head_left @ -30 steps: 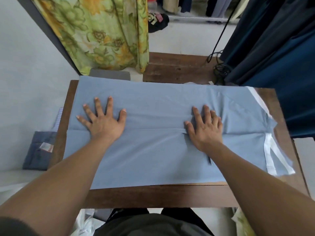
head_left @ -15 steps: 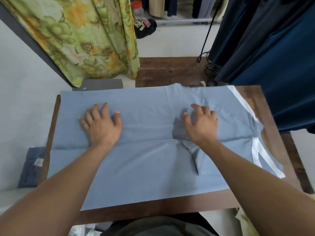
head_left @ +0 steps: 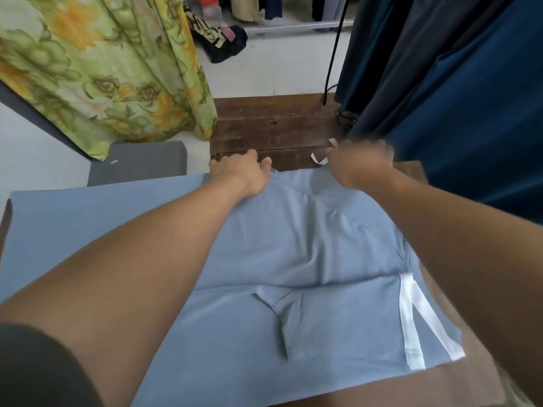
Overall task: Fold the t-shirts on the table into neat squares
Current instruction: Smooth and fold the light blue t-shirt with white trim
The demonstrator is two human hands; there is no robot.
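Now quitting the smoothing, curling the left hand over the far edge of the t-shirt for folding; right hand blurred, cannot tell.

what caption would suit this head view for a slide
Left hand and right hand at the far edge of a blue t-shirt on a wooden table.

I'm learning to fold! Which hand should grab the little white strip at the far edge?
Probably the right hand: though blurred, it is right beside the white strip. The left hand curls over the t-shirt at its far edge, farther from the strip.
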